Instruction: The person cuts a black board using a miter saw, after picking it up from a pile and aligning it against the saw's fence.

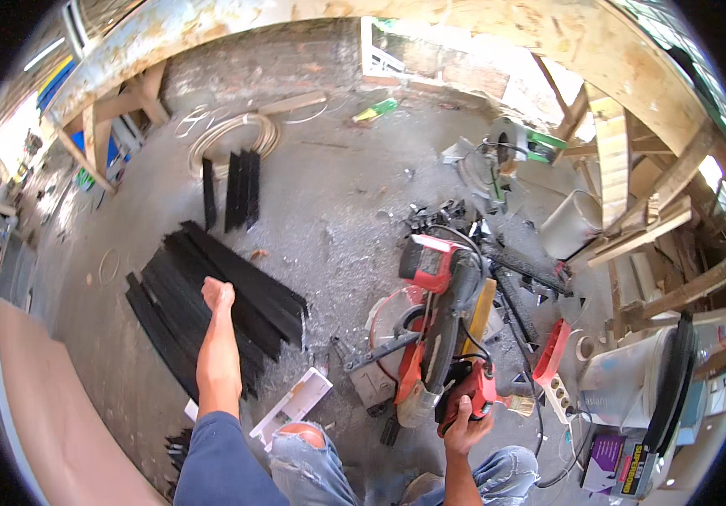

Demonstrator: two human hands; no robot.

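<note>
My left hand [218, 293] is closed, reaching out over a fanned pile of long black strips [161, 287] on the floor at left. Its fingers curl down at one strip and are partly hidden. My right hand [462, 428] is wrapped round the red and black handle end of a miter saw [446, 316], which stands on the floor in front of me. The saw's arm points away from me. Its round blade guard [392, 314] shows on the left side. Beside my right hand lies a paintbrush [518, 405] with pale bristles.
Black offcuts [443, 218] heap beyond the saw. A green and grey power tool [506, 148] lies farther off. On the right are a power strip [559, 398], a white bucket [624, 384] and timber [658, 228]. A cable coil [266, 139] and shorter black strips [242, 190] lie far left.
</note>
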